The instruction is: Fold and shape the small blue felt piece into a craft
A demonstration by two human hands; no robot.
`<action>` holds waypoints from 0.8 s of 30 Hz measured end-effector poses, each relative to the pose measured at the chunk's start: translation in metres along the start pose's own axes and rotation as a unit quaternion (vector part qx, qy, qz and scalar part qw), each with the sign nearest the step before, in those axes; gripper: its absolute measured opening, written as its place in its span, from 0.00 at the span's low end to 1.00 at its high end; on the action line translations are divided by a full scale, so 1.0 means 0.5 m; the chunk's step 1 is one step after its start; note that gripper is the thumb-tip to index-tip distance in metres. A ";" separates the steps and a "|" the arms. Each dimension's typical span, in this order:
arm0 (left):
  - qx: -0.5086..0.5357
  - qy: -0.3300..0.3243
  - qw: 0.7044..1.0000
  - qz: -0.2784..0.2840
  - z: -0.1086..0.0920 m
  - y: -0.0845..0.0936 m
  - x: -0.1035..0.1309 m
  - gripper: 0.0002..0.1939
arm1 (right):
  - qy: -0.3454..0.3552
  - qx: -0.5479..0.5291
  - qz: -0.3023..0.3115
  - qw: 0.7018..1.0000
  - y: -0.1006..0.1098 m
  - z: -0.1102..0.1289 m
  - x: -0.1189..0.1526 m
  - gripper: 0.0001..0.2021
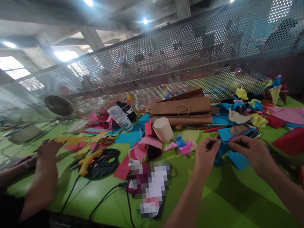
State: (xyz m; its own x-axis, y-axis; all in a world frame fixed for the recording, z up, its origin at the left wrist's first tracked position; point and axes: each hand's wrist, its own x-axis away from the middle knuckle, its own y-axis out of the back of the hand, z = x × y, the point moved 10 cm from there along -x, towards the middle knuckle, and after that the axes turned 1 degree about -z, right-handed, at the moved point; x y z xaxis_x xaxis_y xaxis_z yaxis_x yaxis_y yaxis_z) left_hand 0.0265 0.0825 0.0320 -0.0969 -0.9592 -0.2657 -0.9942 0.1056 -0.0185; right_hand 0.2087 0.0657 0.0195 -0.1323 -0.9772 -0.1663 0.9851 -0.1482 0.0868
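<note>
Paper [224, 149] between both hands [206, 155] [250, 151]

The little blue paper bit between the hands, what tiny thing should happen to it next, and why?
Maybe the right hand could ease its fingertips slightly toward the left hand, gathering the small blue paper piece. Both hands seem to pinch it from opposite sides, with only a small gap between their fingertips. The fingers hide its exact shape.

"10" on the translucent bottle [119, 116]
</note>
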 end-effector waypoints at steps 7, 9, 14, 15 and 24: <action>0.023 0.041 0.999 0.005 0.019 0.002 -0.003 0.18 | -0.006 -0.044 -0.044 0.998 0.030 0.021 -0.003 0.23; 0.025 0.048 0.999 -0.008 0.020 0.008 -0.004 0.19 | -0.004 -0.072 -0.057 0.996 0.039 0.024 -0.005 0.22; -0.006 0.021 1.000 -0.021 0.002 0.012 -0.001 0.14 | 0.012 -0.041 -0.016 0.999 0.019 0.019 -0.005 0.21; -0.018 0.012 1.000 -0.023 -0.003 0.011 0.001 0.13 | 0.011 -0.026 -0.003 1.000 0.011 0.015 -0.004 0.22; 0.002 0.032 0.998 0.060 0.022 -0.026 0.005 0.15 | -0.013 -0.027 -0.013 0.999 0.014 -0.003 -0.008 0.21</action>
State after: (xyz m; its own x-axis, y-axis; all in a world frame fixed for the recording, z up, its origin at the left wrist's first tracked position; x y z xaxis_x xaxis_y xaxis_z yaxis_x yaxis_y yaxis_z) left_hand 0.0397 0.0817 0.0208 -0.2179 -0.9545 -0.2035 -0.9751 0.2215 0.0051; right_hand 0.2160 0.0690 0.0195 -0.1604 -0.9768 -0.1417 0.9857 -0.1660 0.0290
